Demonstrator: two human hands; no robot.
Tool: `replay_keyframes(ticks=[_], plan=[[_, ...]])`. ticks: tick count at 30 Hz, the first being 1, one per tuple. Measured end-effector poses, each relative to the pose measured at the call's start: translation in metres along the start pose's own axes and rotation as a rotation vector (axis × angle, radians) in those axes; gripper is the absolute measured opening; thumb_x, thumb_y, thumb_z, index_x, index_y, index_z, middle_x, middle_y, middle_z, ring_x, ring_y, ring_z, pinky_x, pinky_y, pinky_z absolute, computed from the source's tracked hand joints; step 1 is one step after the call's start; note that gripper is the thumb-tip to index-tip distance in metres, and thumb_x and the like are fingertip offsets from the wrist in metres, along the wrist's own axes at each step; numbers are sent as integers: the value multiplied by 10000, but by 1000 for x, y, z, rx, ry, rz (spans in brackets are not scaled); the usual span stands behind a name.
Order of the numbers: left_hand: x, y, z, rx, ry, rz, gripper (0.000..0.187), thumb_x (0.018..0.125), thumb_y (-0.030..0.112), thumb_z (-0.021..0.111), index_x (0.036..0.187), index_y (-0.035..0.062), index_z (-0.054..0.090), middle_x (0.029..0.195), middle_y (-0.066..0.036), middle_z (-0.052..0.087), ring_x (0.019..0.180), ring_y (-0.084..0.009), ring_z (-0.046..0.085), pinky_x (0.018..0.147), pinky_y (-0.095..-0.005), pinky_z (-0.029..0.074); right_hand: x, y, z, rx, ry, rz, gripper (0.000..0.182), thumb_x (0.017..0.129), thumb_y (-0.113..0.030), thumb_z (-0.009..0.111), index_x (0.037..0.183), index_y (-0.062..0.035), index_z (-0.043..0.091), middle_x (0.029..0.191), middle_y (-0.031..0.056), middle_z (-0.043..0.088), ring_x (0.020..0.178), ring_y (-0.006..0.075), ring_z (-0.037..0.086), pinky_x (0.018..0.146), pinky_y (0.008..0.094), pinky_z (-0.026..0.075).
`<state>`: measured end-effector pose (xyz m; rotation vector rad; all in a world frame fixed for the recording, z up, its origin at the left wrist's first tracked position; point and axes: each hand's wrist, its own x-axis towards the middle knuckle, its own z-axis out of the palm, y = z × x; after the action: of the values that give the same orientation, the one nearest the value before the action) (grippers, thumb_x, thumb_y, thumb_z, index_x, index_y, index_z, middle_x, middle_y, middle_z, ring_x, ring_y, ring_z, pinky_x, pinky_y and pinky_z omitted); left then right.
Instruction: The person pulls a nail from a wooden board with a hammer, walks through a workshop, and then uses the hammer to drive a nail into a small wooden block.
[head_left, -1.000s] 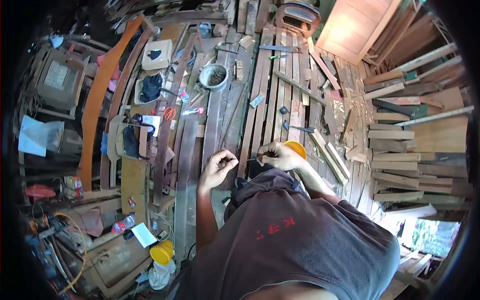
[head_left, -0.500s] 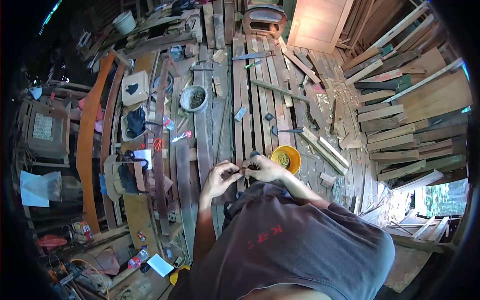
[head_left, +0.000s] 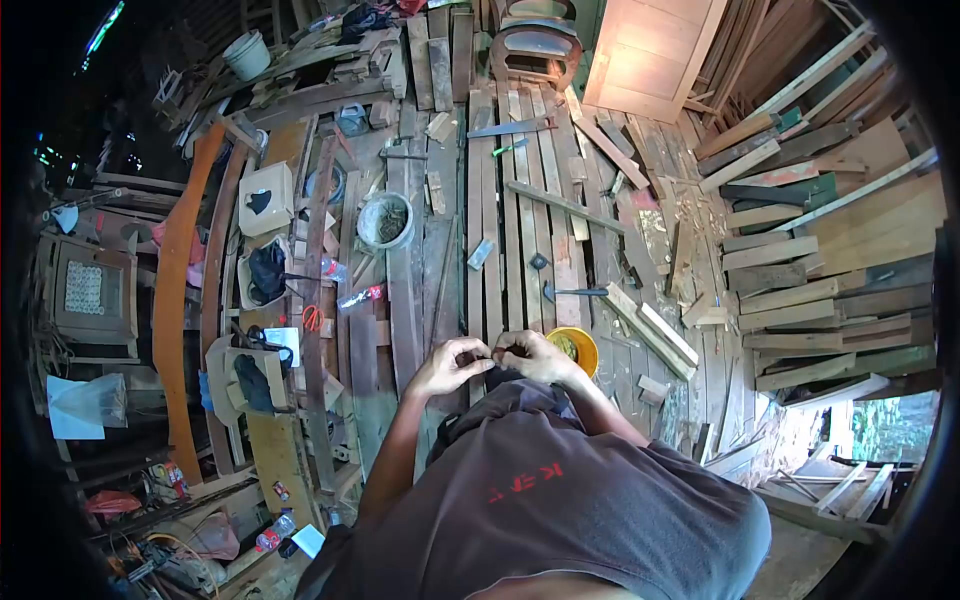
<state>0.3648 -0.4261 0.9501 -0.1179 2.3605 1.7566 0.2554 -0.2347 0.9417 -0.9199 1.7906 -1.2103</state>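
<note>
In front of my torso, my left hand [head_left: 450,367] is closed, thumb and fingers bent into a pinch. My right hand [head_left: 535,358] meets it fingertip to fingertip, also pinching. Whatever lies between the fingertips is too small and dark to make out. Just beyond my right hand, a yellow bowl [head_left: 588,352] with greenish-yellow contents is partly covered by that hand. A dark-headed hammer [head_left: 578,292] lies on the planks ahead, with a small black item [head_left: 540,262] near it.
A grey bucket [head_left: 387,221] with dark contents stands front left. Red scissors [head_left: 313,318] lie further left. A handsaw [head_left: 512,127] rests on the planks ahead. Short timber lengths [head_left: 650,330] lie to the right, beside stacked boards [head_left: 790,300].
Both hands sit slightly lower and further right in view, still together at the fingertips. The right hand now overlaps more of the yellow bowl. My view has shifted slightly.
</note>
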Motion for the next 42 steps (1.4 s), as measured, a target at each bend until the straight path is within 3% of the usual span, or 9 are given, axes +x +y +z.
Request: replay_keyframes(ticks=[3,7,8,15,16,19,24,35,42], plan=[[35,8,-3,28,-26,10,185,839,183,713,944,37,669,800,-14,661,682,-79,563,604,-256,441,12,0,-33,10,46,2,155,802,-107,573,882,15,624,755,135,632,720,204,624,692,352,492],[90,18,-11,40,-104,89,186,841,207,712,947,59,670,828,6,682,701,-62,568,599,-252,425,26,2,-82,26,102,19,134,817,-77,544,860,32,611,727,114,622,695,185,617,676,331,492],[104,18,-12,24,-121,60,175,845,209,709,943,70,669,839,7,686,720,-64,577,599,-250,419,31,14,-89,187,106,58,129,822,-77,542,846,31,610,706,93,616,702,166,616,673,321,490],[177,37,-8,40,-202,88,189,852,207,702,961,58,664,835,-10,683,738,-77,587,629,-263,441,37,22,-145,137,241,80,124,836,-87,549,856,17,614,684,53,596,650,106,551,595,269,447],[184,42,-7,47,-230,52,198,851,207,698,966,50,661,830,-29,681,740,-98,602,652,-272,461,40,39,-144,228,250,66,80,878,-64,559,860,4,597,703,-10,560,656,58,500,587,242,412],[207,37,-6,102,-276,-10,207,845,207,695,972,47,660,833,-56,681,752,-118,617,672,-285,479,44,54,-153,193,348,53,99,853,-77,566,859,8,617,691,27,595,629,71,521,572,245,431],[246,34,-11,121,-308,47,236,837,201,687,981,19,645,888,-114,683,825,-218,654,740,-340,499,55,63,-174,399,345,139,75,868,-36,539,884,-1,604,709,-2,585,610,58,507,547,236,410],[359,28,-60,107,-305,95,280,822,244,695,991,30,631,925,-151,667,883,-281,644,795,-385,486,145,60,-259,270,340,191,82,861,-41,517,846,-18,594,740,3,598,678,64,513,620,225,410],[432,36,-108,61,-368,73,239,809,197,713,976,40,642,902,-120,683,865,-251,652,786,-365,496,209,42,-313,278,338,215,101,870,-62,522,820,-24,602,730,13,612,663,72,514,613,228,418]])
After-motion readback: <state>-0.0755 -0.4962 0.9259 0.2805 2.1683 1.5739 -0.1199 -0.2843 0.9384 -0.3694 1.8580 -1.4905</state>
